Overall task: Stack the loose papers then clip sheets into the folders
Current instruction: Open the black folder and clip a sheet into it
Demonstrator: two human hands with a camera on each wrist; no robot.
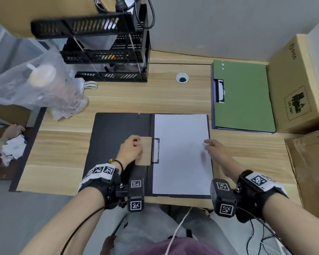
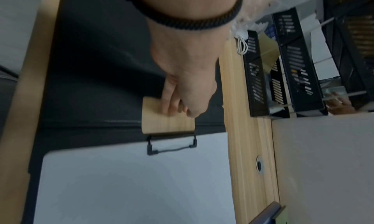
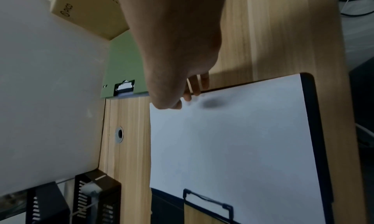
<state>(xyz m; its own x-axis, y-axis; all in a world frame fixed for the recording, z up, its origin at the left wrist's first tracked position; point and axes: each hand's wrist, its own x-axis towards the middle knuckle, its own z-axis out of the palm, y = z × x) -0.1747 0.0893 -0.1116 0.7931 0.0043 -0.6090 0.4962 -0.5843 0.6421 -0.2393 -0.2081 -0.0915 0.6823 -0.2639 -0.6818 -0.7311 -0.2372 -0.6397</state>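
Clipping sheets (image 1: 180,155) into black folder (image 1: 116,129): our left hand (image 1: 131,150) grips clip lever (image 1: 145,150), right hand (image 1: 215,149) loose-fingered; next, we release lever.

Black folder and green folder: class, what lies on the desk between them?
Only a bare strip of wooden desk separates the black folder from the green folder, shown in the head view.

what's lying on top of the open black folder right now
White paper covers the right half of the open black folder, its edge under the wire clip. The left hand grips the clip's wooden lever; the right hand hovers at the paper's edge. How many sheets there are cannot be told.
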